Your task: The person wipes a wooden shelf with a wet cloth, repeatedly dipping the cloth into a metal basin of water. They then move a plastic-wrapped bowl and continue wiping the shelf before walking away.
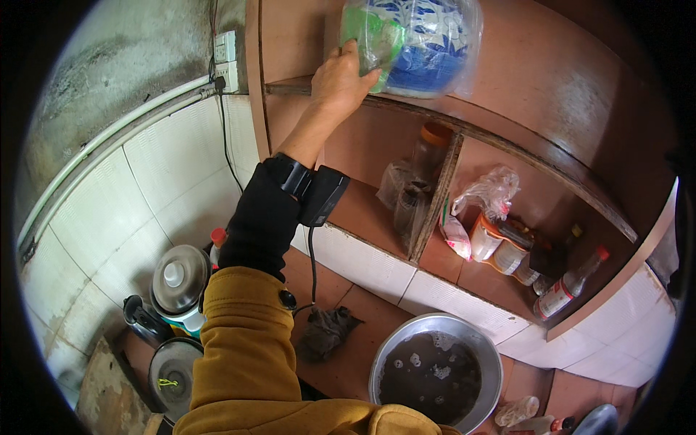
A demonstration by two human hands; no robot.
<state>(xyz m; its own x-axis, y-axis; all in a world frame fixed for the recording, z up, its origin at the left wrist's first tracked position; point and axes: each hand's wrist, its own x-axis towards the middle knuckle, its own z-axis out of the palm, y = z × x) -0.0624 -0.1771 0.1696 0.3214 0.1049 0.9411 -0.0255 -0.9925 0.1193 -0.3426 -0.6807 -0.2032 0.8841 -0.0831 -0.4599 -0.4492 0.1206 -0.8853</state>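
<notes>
My left hand (pixel 345 79) reaches up to the upper shelf and grips the left side of a bundle in clear plastic (pixel 429 51), green there and blue-and-white patterned elsewhere. The thumb lies over the green part; some of the fingers are hidden. The bundle rests at the shelf's front edge (pixel 424 106). On that wrist sits a black strap with a black device (pixel 324 196), and a cable hangs from it. My right hand is out of view. Below, a metal basin (pixel 492 375) holds dark, murky water with patches of foam.
Lower compartments hold an orange-lidded jar (pixel 435 136), several condiment containers (pixel 505 250) and a red-capped bottle (pixel 565 291). A crumpled dark cloth or bag (pixel 329 331) lies on the tiled counter. At left stand a lidded cooker (pixel 179 277), a black-handled kettle (pixel 144 321) and a wooden board (pixel 114 389).
</notes>
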